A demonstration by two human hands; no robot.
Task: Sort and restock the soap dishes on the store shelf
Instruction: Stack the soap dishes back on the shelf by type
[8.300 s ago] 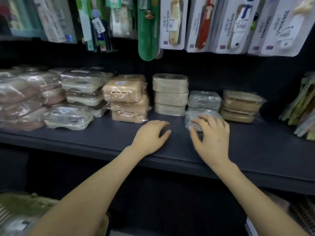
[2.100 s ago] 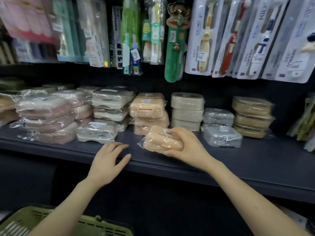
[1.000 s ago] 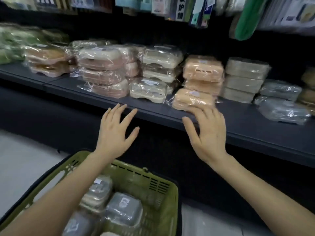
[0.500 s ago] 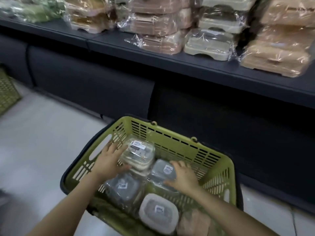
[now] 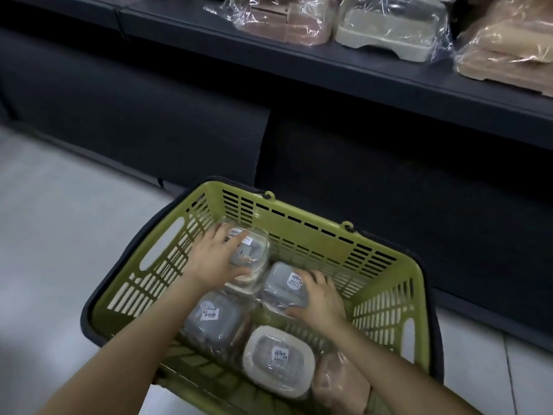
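Green basket (image 5: 155,259) sits on the floor, lower ctr of frame. L hand (image 5: 214,262) is in its upper-left corner, fingers spread over the lid of a cream dish (image 5: 251,256) in clear wrap, thumb hooked on the near edge; reads as a grip. Just right, R hand (image 5: 321,302) curls round a grey dish (image 5: 282,284), fingers on its right side, thumb at the near edge. Neither dish is clear of the basket yet. Below them, left to go: second grey dish (image 5: 212,319), cream-rimmed dish (image 5: 278,357), pink dish (image 5: 341,381) at btm right. Shelf (image 5: 344,67) across top of frame already has a pink stack (image 5: 287,22), cream stack (image 5: 389,28), tan stack (image 5: 508,52). My read: restock partway, approx five dishes unshelved.
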